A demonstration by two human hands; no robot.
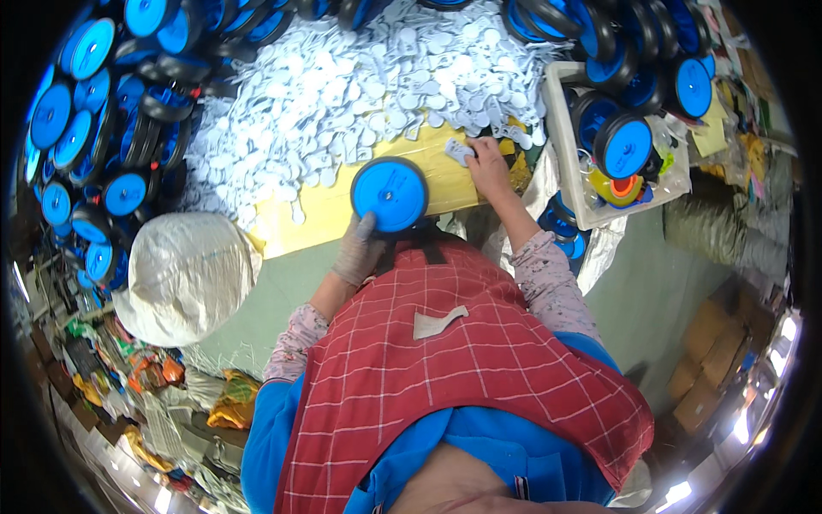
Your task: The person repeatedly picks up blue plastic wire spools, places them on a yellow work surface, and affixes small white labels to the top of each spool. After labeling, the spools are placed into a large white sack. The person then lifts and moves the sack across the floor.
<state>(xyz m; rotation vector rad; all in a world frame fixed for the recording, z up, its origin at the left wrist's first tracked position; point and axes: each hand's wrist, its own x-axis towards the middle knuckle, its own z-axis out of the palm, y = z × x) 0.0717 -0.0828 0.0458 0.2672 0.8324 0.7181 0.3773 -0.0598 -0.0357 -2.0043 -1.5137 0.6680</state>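
Note:
My left hand (358, 250), in a pale glove, is closed on the near edge of a round blue wheel (392, 190), its thumb on the blue face. The wheel is over the near edge of a yellow work surface (317, 204). Farther right, my bare right hand (491, 171) pinches a small flat grey piece (459, 152) with rounded ends. Beyond both hands spreads a large heap of similar grey pieces (342, 90). The fingers under the wheel are hidden.
Blue wheels with black rims (127, 194) are piled at the left. A white crate (565, 163) at the right holds wheels and clear bags. A white sack (193, 272) stands at the near left, and cardboard boxes (715, 343) lie on the floor at the right.

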